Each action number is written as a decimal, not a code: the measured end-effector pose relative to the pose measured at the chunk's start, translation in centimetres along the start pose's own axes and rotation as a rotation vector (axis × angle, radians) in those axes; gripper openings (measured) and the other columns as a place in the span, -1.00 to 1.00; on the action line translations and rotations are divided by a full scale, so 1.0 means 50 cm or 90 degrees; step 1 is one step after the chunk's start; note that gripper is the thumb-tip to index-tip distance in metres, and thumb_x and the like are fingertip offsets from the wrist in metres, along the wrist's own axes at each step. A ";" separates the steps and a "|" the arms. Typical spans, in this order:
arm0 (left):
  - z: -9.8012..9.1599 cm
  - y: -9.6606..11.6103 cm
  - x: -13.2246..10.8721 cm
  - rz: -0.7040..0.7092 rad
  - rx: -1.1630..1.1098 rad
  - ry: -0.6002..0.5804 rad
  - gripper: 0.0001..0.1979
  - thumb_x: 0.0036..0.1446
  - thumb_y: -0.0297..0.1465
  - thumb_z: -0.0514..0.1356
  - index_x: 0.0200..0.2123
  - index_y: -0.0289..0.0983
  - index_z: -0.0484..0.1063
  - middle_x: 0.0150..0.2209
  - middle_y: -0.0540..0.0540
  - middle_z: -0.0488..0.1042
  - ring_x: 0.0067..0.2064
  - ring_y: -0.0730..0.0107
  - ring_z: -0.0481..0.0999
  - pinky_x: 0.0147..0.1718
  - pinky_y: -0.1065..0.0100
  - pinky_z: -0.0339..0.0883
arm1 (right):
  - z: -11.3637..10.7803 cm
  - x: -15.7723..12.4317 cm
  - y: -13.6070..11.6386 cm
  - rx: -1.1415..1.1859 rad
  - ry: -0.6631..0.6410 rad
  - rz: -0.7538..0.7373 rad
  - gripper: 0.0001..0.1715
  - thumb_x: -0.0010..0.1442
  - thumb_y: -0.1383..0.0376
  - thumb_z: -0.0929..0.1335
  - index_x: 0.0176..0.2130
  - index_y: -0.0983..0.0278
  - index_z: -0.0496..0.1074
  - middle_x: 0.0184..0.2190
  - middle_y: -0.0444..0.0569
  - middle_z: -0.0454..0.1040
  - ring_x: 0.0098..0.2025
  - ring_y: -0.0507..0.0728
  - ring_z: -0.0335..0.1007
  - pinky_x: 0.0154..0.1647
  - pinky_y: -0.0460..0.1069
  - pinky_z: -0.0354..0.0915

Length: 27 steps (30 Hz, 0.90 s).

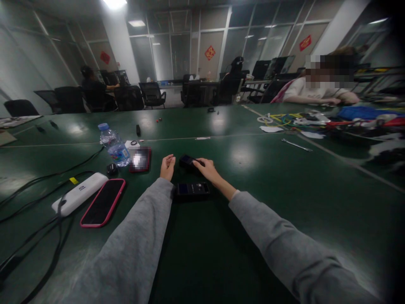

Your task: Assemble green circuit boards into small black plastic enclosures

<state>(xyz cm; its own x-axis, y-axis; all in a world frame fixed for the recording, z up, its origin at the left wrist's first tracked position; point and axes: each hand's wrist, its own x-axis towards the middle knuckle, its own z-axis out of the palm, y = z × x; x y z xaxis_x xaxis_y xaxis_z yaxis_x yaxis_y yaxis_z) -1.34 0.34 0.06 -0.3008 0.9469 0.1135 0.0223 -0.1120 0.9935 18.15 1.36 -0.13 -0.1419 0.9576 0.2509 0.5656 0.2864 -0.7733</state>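
A small black handheld device (186, 161) with a dark screen is gripped at its right end by my right hand (205, 169), thumb on top. Just left of it, apart from the device, my left hand (167, 167) is held with its fingers loosely bent and nothing visible in them. Closer to me lies a second, similar black device (191, 189), its screen at the left and buttons at the right. It sits between my two forearms, near my left cuff.
On the left are a water bottle (115, 147), a white power bank (80, 194), a pink-cased phone (103, 202), a red-edged item (140, 159) and black cables (60, 236). A wrench (296, 145) and tangled cables (281, 120) lie right. A person (316, 90) sits across the table (253, 160).
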 end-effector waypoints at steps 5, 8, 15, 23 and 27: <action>0.002 0.009 -0.004 -0.014 0.010 0.002 -0.72 0.18 -0.34 0.11 -0.04 -0.28 0.32 -0.04 -0.19 0.44 -0.19 0.41 0.45 -0.24 0.35 0.34 | -0.009 -0.003 -0.007 0.055 -0.038 -0.011 -0.37 0.19 -0.01 0.30 0.17 0.18 0.22 -0.03 0.08 0.35 0.11 0.25 0.16 0.12 0.26 0.12; 0.002 0.010 -0.005 -0.016 0.008 0.002 -0.72 0.17 -0.33 0.12 -0.05 -0.27 0.33 -0.04 -0.18 0.45 -0.21 0.42 0.45 -0.28 0.37 0.33 | -0.024 -0.003 -0.003 0.086 -0.156 -0.087 -0.09 0.09 0.10 0.41 0.28 0.21 -0.01 0.08 0.12 0.27 0.12 0.23 0.19 0.11 0.20 0.16; 0.002 0.002 -0.001 -0.001 -0.009 0.007 -0.71 0.14 -0.26 0.14 -0.08 -0.23 0.34 -0.09 -0.13 0.46 -0.25 0.43 0.43 -0.32 0.39 0.31 | -0.023 -0.022 -0.032 0.120 -0.114 -0.172 -0.30 0.07 0.26 0.39 0.17 0.31 0.18 0.02 0.08 0.36 0.03 0.19 0.31 0.10 0.13 0.21; 0.004 -0.006 0.001 0.063 0.044 -0.033 -0.48 -0.02 -0.16 0.27 -0.02 -0.26 0.30 -0.04 -0.21 0.39 -0.12 0.29 0.43 -0.16 0.24 0.30 | -0.074 0.024 -0.045 0.222 0.148 -0.132 -0.32 0.06 0.16 0.39 0.12 0.31 0.20 0.02 0.09 0.36 0.01 0.18 0.33 0.08 0.08 0.25; 0.003 -0.010 -0.013 0.147 0.181 -0.099 -0.28 -0.15 -0.12 0.35 0.07 -0.25 0.25 0.07 -0.25 0.27 -0.07 0.20 0.38 -0.16 0.18 0.32 | -0.072 0.026 0.008 0.083 0.176 -0.013 -0.31 0.01 0.20 0.40 0.10 0.31 0.22 -0.06 0.09 0.42 -0.07 0.22 0.39 0.03 0.14 0.27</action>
<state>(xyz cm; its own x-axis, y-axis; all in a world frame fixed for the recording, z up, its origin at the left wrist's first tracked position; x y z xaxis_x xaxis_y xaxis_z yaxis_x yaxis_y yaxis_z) -1.01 -0.16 -0.51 -0.1089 0.9432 0.3137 0.3424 -0.2607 0.9027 21.12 2.58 1.99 0.0851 0.9114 0.4026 0.4527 0.3246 -0.8305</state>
